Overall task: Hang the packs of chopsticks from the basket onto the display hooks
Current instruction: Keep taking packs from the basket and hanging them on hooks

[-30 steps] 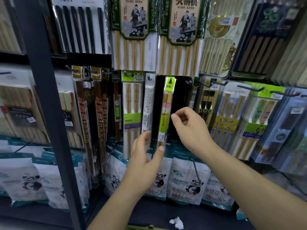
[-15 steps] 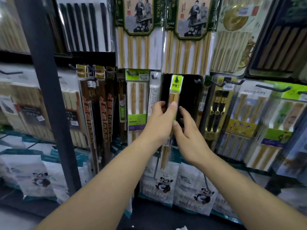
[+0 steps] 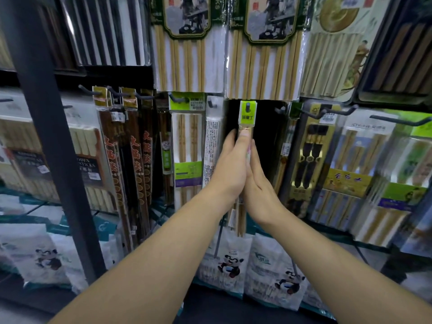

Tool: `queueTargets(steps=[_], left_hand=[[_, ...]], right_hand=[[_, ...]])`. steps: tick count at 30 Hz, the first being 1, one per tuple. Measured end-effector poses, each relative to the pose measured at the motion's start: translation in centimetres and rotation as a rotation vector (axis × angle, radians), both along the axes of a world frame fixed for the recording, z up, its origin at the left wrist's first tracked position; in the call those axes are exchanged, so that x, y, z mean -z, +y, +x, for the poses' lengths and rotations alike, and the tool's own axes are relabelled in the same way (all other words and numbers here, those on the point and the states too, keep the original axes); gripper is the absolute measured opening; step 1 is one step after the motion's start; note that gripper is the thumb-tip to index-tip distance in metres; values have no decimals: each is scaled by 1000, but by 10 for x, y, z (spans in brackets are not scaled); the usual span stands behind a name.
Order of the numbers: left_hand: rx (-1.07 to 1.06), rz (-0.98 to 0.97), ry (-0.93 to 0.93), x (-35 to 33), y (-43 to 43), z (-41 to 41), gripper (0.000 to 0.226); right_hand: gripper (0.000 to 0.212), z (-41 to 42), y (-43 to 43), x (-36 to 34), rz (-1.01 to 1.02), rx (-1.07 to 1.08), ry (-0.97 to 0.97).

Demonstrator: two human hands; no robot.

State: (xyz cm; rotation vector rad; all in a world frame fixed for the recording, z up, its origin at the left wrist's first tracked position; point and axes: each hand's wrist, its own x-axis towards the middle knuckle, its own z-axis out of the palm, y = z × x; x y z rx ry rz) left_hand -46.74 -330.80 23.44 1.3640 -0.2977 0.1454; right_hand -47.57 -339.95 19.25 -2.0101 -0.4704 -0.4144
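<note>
A narrow pack of chopsticks [image 3: 247, 116] with a lime-green header hangs on a dark display hook [image 3: 248, 108] in the middle of the rack. My left hand [image 3: 230, 169] holds the pack from its left side, thumb pressed on the front just under the header. From the right, my right hand [image 3: 258, 183] lies flat against the pack with straight fingers. The pack's middle is hidden between my hands; its wooden tips [image 3: 240, 220] show below them. The basket is out of view.
More chopstick packs hang on both sides: a green-labelled pack [image 3: 188, 146], a white-backed pack [image 3: 213, 146], dark red packs [image 3: 124, 150], black-tipped ones [image 3: 313, 150]. A dark steel upright [image 3: 53, 141] stands at left. Panda-printed bags [image 3: 230, 263] line the shelf below.
Both hands have risen along the hanging pack and closed in on it from either side. The camera has moved nearer the rack.
</note>
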Motion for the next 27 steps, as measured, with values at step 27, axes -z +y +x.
queueTargets(steps=[27], left_hand=[[-194,391,201,186,74,-160,57]], right_hand=[[56,-111,-18,160,7,202,353]])
